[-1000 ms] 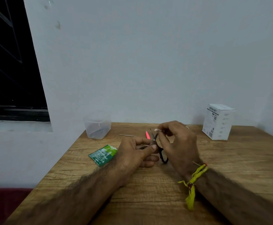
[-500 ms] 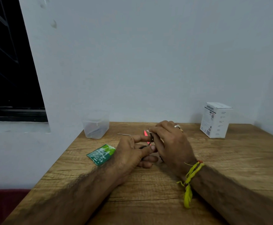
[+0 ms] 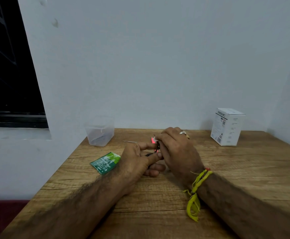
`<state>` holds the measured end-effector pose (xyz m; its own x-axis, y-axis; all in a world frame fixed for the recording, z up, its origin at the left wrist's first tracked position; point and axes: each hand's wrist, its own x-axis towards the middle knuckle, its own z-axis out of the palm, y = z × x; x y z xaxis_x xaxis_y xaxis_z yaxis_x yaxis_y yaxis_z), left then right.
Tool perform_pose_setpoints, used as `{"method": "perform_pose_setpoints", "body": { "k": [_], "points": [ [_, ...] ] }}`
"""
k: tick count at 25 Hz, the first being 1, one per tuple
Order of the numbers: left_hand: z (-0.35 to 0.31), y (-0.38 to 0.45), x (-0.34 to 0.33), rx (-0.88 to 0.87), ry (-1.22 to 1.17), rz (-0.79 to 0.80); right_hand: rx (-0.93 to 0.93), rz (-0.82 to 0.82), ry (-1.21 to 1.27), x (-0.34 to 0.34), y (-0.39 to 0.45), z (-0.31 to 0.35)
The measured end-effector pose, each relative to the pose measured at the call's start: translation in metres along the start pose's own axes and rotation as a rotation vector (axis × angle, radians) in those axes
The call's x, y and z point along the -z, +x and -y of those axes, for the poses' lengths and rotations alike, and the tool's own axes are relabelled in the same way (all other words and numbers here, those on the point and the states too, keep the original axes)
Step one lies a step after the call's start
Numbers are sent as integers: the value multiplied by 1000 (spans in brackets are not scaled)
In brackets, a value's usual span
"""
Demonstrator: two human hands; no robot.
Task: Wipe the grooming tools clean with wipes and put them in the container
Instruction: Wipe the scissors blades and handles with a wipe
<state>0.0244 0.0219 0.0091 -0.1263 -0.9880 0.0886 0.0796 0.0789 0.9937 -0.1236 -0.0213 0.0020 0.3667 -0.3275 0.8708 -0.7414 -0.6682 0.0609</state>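
My left hand (image 3: 139,157) grips the black handles of small scissors (image 3: 149,154) over the middle of the wooden table (image 3: 244,169). My right hand (image 3: 177,149) pinches a small white wipe (image 3: 155,139) around the scissor blades, which are mostly hidden by my fingers. A pink tool (image 3: 152,140) lies on the table just behind my hands. A thin metal tool (image 3: 129,141) lies further left. The clear plastic container (image 3: 100,133) stands at the back left with dark items inside.
A green wipe sachet (image 3: 105,163) lies on the table left of my left hand. A white cardboard box (image 3: 227,126) stands at the back right near the wall. The table's left edge runs close to the container and sachet.
My right hand slid down along the scissor blades toward my left hand, covering them more. My left hand kept its grip on the handles.
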Motion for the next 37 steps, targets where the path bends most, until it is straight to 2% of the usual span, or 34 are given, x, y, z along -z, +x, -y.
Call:
{"method": "perform_pose_setpoints", "body": {
  "k": [9,17,29,37],
  "points": [
    [0,-1,-1,10,3,2,91,52,-59,4,1,-3],
    [-2,-2,-1,8,12,4,83,19,-65,3,3,-1],
    [-1,0,2,9,0,15,118,90,-100,8,1,-1],
    [1,1,2,18,-33,37,206,91,-165,11,-1,-7]
  ]
}}
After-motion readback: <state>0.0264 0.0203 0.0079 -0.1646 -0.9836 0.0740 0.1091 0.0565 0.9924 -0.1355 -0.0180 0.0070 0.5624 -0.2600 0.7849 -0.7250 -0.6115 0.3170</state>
